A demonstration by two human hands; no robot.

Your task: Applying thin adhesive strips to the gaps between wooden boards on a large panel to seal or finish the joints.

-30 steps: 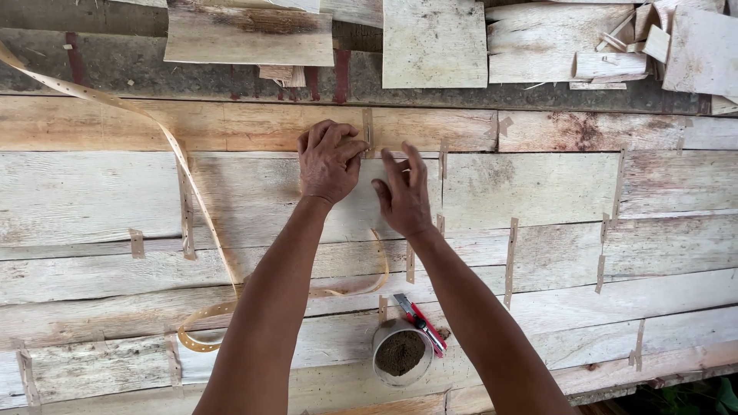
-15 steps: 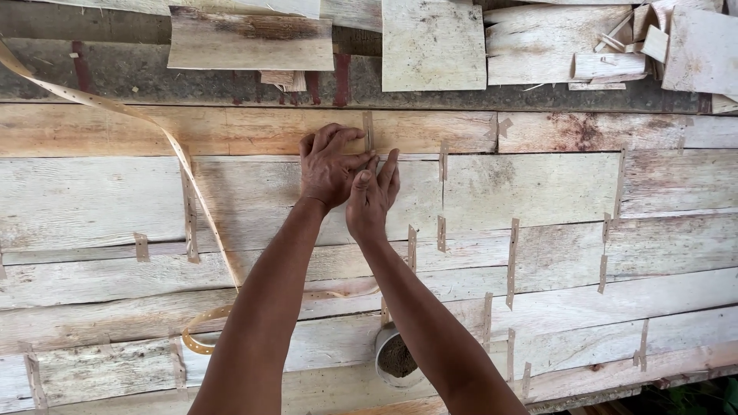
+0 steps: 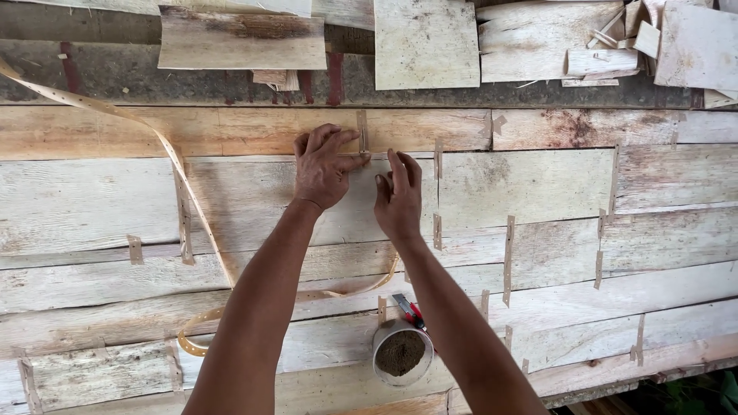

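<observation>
My left hand rests on pale wood veneer sheets laid edge to edge. Its index fingertip and thumb pinch a short upright tape strip that crosses the seam between two sheets. My right hand lies just to the right and slightly below, fingers straight and together, tips pressing the veneer under the strip. It holds nothing. The two hands almost touch at the thumbs.
A long perforated tape ribbon runs from the upper left, loops low at the left and passes behind my arms. A white cup of brownish stuff and a red-handled tool sit near the front edge. Loose veneer pieces lie beyond. Several tape strips cross other seams.
My right hand swung left against the left hand half a second ago, then drew back to the right. The left hand has stayed at the strip.
</observation>
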